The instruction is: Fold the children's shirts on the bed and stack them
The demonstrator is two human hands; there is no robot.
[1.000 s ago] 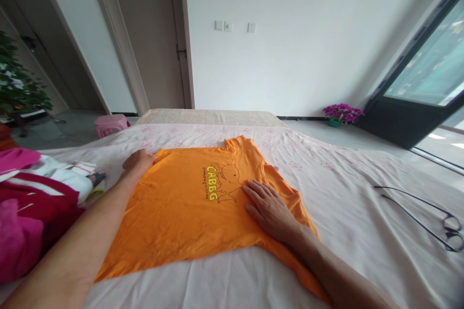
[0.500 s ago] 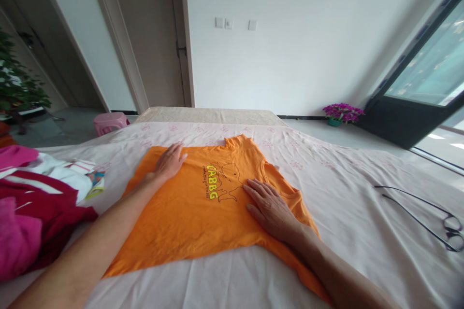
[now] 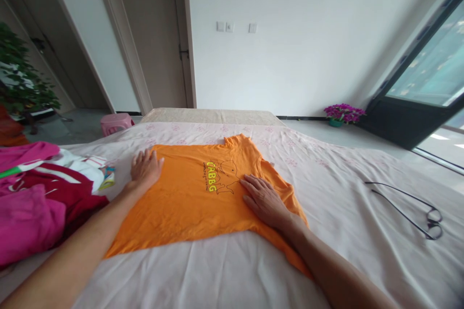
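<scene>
An orange T-shirt with a yellow "CABBG" print and a line-drawn animal lies spread out on a pale floral sheet, its neck toward the right and its hem toward the left. My left hand rests open at the shirt's upper left corner, near the hem. Flat on the chest beside the print lies my right hand, fingers stretched out. One sleeve points away from me; the near sleeve is partly hidden under my right forearm.
A heap of pink, red and white clothes lies at the left. Black-framed glasses rest on the sheet at the right. Beyond the bed stand a pink stool, a pot of purple flowers and a leafy plant.
My left hand has slid left across the shirt to its hem edge. My right hand stays on the chest. The view has shifted slightly.
</scene>
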